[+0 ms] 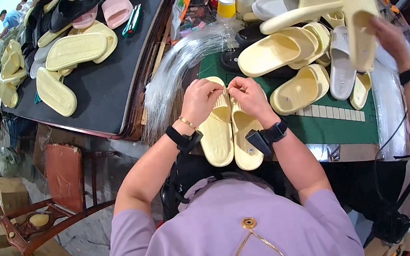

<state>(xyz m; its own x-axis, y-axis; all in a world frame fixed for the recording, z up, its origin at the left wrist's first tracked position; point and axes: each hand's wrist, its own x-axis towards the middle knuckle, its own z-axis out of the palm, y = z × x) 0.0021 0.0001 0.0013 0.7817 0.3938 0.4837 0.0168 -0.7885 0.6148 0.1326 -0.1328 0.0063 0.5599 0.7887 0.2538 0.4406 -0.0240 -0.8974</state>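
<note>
Two pale yellow slide slippers stand side by side in front of me, toes away from me: a left slipper (pixel 215 140) and a right slipper (pixel 246 140). My left hand (pixel 201 101) is closed in a pinch over the strap of the left one. Just beside it, my right hand (pixel 251 99) pinches above the right slipper's strap. The fingertips nearly meet between the two straps; what they hold is too small to make out. A bundle of clear thin plastic strands (pixel 173 73) fans out at my left hand's far side.
More yellow slippers (pixel 271 53) and a grey slipper (pixel 340 63) pile up on the green mat (pixel 304 132) to the right. There a co-worker's hand (pixel 392 43) holds up a yellow slipper (pixel 358 18). A black table (pixel 105 90) with slippers and a wooden chair (pixel 65 177) stand left.
</note>
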